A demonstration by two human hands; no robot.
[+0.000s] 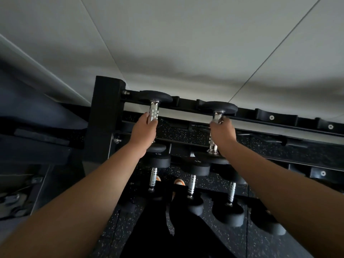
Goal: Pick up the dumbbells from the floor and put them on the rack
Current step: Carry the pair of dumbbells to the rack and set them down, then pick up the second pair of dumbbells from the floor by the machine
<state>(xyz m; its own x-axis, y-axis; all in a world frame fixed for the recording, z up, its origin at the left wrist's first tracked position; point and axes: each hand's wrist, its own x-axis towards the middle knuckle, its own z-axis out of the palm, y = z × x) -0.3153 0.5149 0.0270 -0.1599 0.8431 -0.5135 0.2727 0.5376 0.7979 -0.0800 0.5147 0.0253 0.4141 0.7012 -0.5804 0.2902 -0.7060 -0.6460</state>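
Observation:
Two black dumbbells with chrome handles lie across the top tier of the black rack (pixel 264 116). My left hand (pixel 144 130) is wrapped around the handle of the left dumbbell (pixel 154 110), whose far head sits on the back rail. My right hand (pixel 222 132) grips the handle of the right dumbbell (pixel 216 108), its far head also resting on the back rail. Their near heads are partly hidden under my wrists.
Three more dumbbells (pixel 191 185) rest on the lower tier below my arms. The rack's thick left post (pixel 104 116) stands beside my left hand. Empty saddles (pixel 323 125) run along the rails to the right. Speckled rubber floor (pixel 260 243) and my shoes (pixel 179 182) show underneath.

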